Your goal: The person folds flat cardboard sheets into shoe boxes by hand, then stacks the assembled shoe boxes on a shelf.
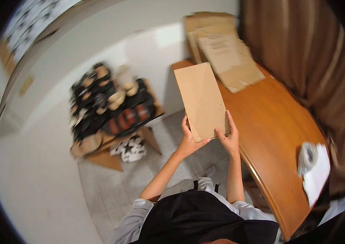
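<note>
Both my hands hold up a flat, rectangular piece of brown cardboard (pixel 201 97), above the near left edge of the wooden table. My left hand (pixel 189 140) grips its lower left corner, the thumb reaching along the bottom edge. At the lower right corner, my right hand (pixel 230 136) has its thumb on the face and its fingers along the side. Whether the cardboard is a single sheet or a folded box cannot be told. Beyond it, a stack of flattened cardboard pieces (pixel 229 57) lies at the table's far end, against the wall.
The curved wooden table (pixel 262 122) runs along my right, beside a brown curtain (pixel 298 44). On it, a roll of clear tape or plastic (pixel 307 156) rests by white paper (pixel 318 175). To the left, several shoes (pixel 127 120) crowd a low rack (pixel 150 140) above the tiled floor (pixel 111 191).
</note>
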The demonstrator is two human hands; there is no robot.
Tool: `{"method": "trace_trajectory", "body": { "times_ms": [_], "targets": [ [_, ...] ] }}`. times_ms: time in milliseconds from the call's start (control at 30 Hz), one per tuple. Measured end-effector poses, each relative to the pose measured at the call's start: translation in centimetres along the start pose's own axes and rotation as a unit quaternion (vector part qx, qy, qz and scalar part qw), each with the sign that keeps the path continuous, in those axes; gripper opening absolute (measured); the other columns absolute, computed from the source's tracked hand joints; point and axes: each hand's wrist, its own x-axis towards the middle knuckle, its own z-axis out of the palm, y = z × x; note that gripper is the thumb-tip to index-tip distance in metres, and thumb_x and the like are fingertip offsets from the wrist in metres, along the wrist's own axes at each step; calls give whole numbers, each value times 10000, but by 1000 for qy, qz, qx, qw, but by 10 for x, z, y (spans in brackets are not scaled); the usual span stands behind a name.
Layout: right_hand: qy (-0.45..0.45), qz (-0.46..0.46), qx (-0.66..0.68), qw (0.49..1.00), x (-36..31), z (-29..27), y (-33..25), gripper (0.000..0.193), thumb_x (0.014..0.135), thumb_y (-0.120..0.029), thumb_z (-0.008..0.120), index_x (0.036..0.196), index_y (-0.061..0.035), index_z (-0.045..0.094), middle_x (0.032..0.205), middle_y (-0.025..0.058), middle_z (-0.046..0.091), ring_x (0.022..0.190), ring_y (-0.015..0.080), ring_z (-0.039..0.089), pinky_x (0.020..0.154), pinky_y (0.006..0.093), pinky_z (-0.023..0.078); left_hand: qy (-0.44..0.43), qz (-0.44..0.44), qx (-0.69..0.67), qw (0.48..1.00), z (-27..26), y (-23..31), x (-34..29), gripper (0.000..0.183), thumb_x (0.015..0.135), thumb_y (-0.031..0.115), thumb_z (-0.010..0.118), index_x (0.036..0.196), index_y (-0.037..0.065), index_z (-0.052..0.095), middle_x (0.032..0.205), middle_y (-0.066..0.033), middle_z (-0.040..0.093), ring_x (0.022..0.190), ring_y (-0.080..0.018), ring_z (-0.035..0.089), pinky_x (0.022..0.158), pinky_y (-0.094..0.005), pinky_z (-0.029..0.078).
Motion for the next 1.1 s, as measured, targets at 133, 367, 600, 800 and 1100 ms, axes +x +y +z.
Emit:
{"method": "trace_trajectory", "body": {
  "times_ms": [133, 367, 600, 800, 1100],
  "targets": [
    [-119, -38, 69, 990, -26, 102, -60, 722, 722, -48, 675, 1358, -10, 337, 1343, 164, 429, 1229, 230, 425, 1006, 336, 341, 142, 51, 168, 974, -97, 59, -70, 1146, 640, 212, 813, 1360, 35, -61, 1392, -225, 189, 1298, -303, 254, 1059, -401, 240],
    [-291, -93, 240, 921, -81, 245, -157, 748, 742, -104, 706, 1366, 6, 308, 1331, 160, 442, 1208, 222, 442, 984, 325, 354, 286, 57, 373, 881, -204, 178, -189, 1211, 599, 143, 829, 1405, 4, -64, 1450, -218, 163, 1323, -303, 253, 1044, -366, 286],
    [-447, -318, 183, 816, -93, 333, -220, 894, 678, -162, 749, 1408, -72, 242, 1447, 242, 182, 1314, 361, 277, 1044, 361, 284, 395, 59, 411, 820, -279, 240, -250, 1112, 642, 132, 796, 1423, 24, 12, 1410, -206, 279, 1279, -286, 343, 1024, -365, 318],
    [-471, -390, 180, 770, -54, 406, -249, 776, 721, -33, 669, 1395, -100, 289, 1449, 247, 157, 1299, 389, 273, 1021, 373, 317, 431, 60, 443, 784, -343, 266, -233, 1100, 625, 110, 811, 1420, 18, 56, 1379, -172, 337, 1252, -258, 382, 1014, -366, 342],
    [-429, -518, 202, 712, 5, 508, -283, 717, 751, -16, 641, 1382, -115, 314, 1446, 255, 130, 1156, 430, 442, 893, 394, 459, 526, 172, 438, 708, -434, 245, -192, 993, 641, 37, 782, 1405, 22, 148, 1297, -166, 454, 1143, -240, 502, 952, -351, 426]
  ]
}}
